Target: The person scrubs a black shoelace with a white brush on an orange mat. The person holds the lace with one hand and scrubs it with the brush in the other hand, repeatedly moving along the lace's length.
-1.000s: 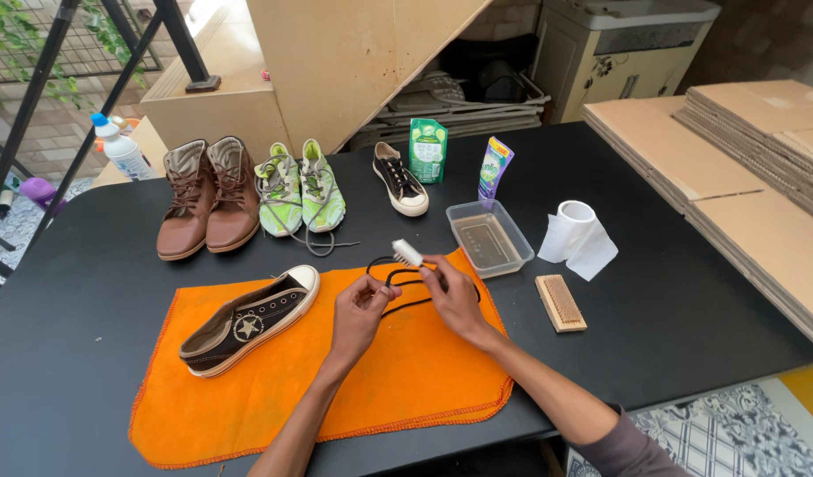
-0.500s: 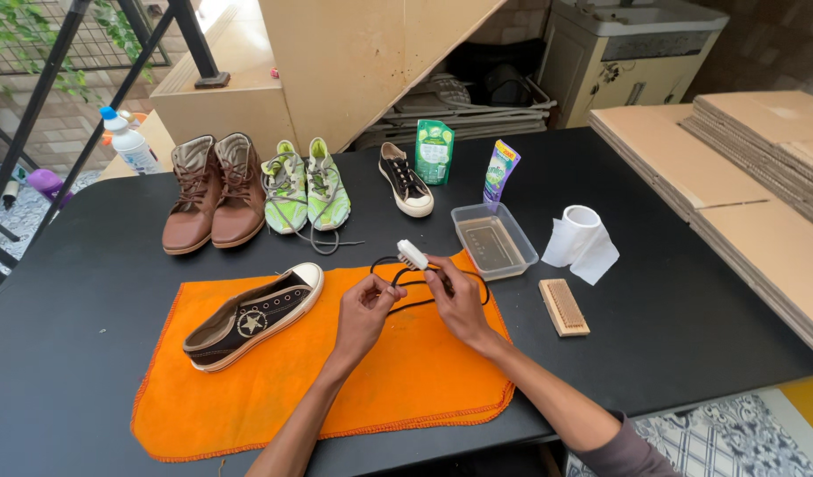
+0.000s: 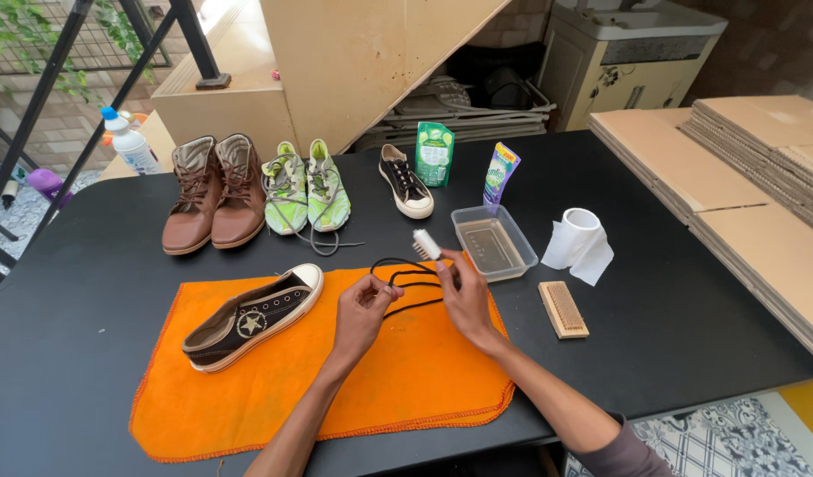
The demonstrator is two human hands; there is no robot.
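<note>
One black shoelace is pinched between the left hand and the right hand, above one orange cloth. One dark sneaker lies at nine o'clock. Five more shoes are lined up at eleven o'clock; two brushes at two.

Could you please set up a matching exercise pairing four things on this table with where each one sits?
Things:
1. Dark sneaker
2. Black lace
3. Wooden brush
4. Brown boots

Places:
A. On the bare table, right of the orange cloth
B. At the far left of the row of shoes
C. Lying on its side on the cloth, left of both hands
D. Held between the left hand and the right hand

Pairs: 1-C, 2-D, 3-A, 4-B
</note>
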